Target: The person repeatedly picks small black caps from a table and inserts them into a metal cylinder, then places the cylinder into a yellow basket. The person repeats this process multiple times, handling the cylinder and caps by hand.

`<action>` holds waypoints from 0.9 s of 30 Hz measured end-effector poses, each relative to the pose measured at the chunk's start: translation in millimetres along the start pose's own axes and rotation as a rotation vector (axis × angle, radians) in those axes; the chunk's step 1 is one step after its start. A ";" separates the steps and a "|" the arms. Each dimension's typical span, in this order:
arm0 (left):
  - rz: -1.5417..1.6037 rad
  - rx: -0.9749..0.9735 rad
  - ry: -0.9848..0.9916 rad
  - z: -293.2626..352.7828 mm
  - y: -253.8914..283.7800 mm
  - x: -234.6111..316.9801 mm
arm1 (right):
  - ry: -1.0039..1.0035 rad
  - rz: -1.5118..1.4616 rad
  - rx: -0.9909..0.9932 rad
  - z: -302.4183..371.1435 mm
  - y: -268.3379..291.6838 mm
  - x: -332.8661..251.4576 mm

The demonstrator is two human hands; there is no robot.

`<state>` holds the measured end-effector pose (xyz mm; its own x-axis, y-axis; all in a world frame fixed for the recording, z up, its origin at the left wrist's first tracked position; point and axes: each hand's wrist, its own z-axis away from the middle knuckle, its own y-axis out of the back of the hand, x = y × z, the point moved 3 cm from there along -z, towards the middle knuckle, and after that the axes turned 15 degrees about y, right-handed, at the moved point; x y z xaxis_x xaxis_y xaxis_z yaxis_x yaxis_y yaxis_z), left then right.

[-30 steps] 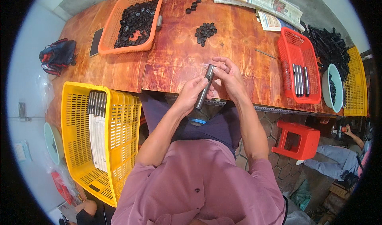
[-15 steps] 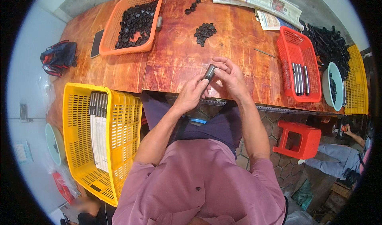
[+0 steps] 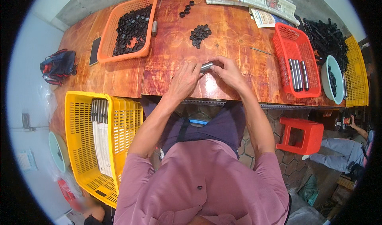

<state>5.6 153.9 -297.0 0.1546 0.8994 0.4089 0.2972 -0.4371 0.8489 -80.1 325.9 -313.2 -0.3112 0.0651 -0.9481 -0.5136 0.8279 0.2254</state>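
A short silvery metal tube (image 3: 206, 67) lies nearly level between my hands, just above the near part of the wooden table. My left hand (image 3: 185, 79), back upward, is closed round its left part and hides that end. At the other end, the thumb and curled fingers of my right hand (image 3: 228, 71) close on the tube; whether a small part sits between them is hidden. Beyond my hands is a loose heap of small black caps (image 3: 200, 36), with several black rings (image 3: 187, 10) farther back.
An orange basket (image 3: 104, 46) of black parts stands far left. A yellow crate (image 3: 113, 105) at left holds metal tubes. On the right are a red basket (image 3: 281, 62) with tubes, a green bowl (image 3: 327, 90), a thin rod (image 3: 260, 50) and a red stool (image 3: 314, 134). Another person (image 3: 338, 153) is at far right.
The tube has gone from standing tilted to lying nearly level. My left hand has turned its back upward and moved forward over it; my right hand has lowered at the tube's end.
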 end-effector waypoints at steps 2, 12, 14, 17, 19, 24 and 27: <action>-0.025 0.015 -0.013 1.2 -0.9 -1.4 | 0.032 0.169 -0.041 3.7 -0.7 -4.1; 0.089 0.047 0.035 14.7 -0.3 0.3 | 0.238 0.344 -0.077 20.8 -1.2 -26.6; 0.091 0.053 0.034 16.3 -0.8 0.6 | 0.329 0.397 -0.064 22.9 -1.8 -24.4; 0.078 0.066 0.031 20.0 -1.6 1.9 | 0.429 0.474 -0.066 26.9 -2.1 -23.1; 0.051 0.062 0.021 20.9 -1.7 4.0 | 0.477 0.511 -0.056 28.7 -2.1 -21.4; 0.103 0.042 0.058 18.9 4.3 6.6 | 0.528 0.545 -0.027 33.2 -4.2 -20.7; 0.100 0.039 0.086 18.6 5.2 7.9 | 0.550 0.585 -0.028 34.2 -4.8 -22.8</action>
<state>25.9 158.6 -295.6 0.1040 0.8481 0.5196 0.3210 -0.5231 0.7895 -43.2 339.5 -300.3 -0.8818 0.1944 -0.4296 -0.1630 0.7293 0.6645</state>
